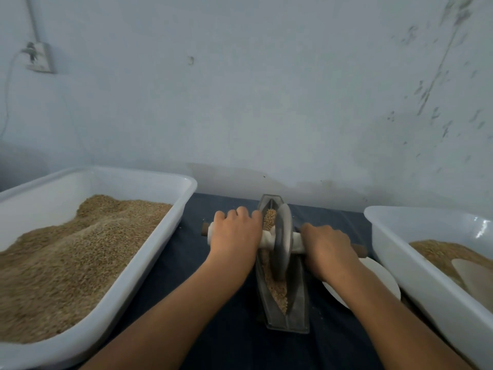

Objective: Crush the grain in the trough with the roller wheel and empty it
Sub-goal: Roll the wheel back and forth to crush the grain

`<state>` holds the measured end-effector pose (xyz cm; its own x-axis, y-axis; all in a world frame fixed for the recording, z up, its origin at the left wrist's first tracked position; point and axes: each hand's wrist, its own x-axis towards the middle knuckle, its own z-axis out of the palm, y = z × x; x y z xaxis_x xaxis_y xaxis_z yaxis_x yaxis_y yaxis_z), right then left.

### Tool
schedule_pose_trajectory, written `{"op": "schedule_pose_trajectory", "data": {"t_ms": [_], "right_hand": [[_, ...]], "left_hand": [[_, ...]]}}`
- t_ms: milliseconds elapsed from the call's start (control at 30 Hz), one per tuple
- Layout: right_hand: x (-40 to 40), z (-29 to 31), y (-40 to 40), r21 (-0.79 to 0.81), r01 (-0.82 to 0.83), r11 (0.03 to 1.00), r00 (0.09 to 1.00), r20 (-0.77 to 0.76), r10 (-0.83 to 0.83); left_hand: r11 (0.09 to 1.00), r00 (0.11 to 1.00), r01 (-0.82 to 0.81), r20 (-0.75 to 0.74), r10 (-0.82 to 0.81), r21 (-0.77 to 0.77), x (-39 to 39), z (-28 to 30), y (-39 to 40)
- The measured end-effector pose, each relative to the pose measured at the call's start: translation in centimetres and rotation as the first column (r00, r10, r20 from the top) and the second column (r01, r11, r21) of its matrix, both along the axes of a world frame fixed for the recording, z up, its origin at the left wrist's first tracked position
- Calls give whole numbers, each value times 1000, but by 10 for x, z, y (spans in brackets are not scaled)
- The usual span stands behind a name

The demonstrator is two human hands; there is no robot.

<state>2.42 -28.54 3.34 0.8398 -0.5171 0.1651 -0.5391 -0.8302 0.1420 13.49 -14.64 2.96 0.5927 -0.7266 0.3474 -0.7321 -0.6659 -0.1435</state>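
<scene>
Both hands, left [234, 233] and right [329, 248], grip the roller wheel [283, 240] axle over the trough [298, 297], tubs flanking closely.

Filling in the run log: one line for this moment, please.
crushing | both hands on axle: left hand, right hand | roller wheel in trough | grain inside

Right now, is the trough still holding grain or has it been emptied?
Not emptied. Tan grain lies along the trough channel in front of and behind the roller wheel, which stands in it.
</scene>
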Motion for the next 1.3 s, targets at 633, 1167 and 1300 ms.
{"op": "schedule_pose_trajectory", "data": {"t_ms": [633, 1167, 1300], "right_hand": [[-29, 40, 18, 157, -83, 984, 972, -207, 115], [-18, 23, 12, 132, -45, 990, 983, -173, 67], [-7, 11, 6, 49, -67, 997, 996, -54, 69]], "left_hand": [[970, 953, 102, -301, -31, 222, -4, 27, 17], [975, 972, 99, -230, -52, 197, 2, 18, 10], [988, 981, 63, -191, -35, 144, 7, 10, 6]]}}
